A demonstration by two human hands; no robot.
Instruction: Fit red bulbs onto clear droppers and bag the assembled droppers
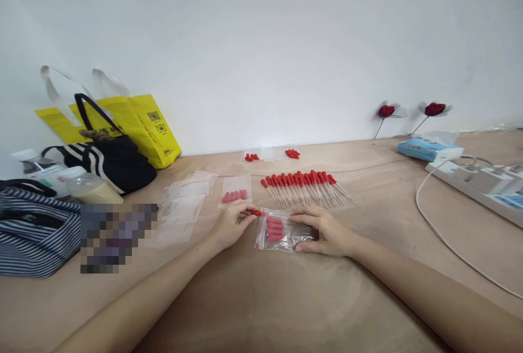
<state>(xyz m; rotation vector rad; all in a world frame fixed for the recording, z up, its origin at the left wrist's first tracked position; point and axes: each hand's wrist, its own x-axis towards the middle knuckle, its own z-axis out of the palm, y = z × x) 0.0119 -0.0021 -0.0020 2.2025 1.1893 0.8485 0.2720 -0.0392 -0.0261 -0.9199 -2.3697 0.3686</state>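
A clear zip bag [289,241] lies flat on the brown tabletop [229,293], with several red-capped droppers [275,229] inside. At the bag's zip edge, my left hand [236,223] pinches a red cap [256,212] between thumb and fingers. My right hand [324,230] rests on the bag's right part, fingers spread and slightly curved, holding it down. Behind the hands is a row of loose red-capped droppers [300,180]. A filled bag [236,184] with several red-capped droppers lies beyond my left hand.
Flat clear bags [180,217] lie at left, near a black bag [118,162], a yellow bag [149,124], a bottle [92,187] and a striped bag [38,233]. Red caps [292,153] lie by the wall. At right are tissues [425,148], a power strip [482,192] and a cable.
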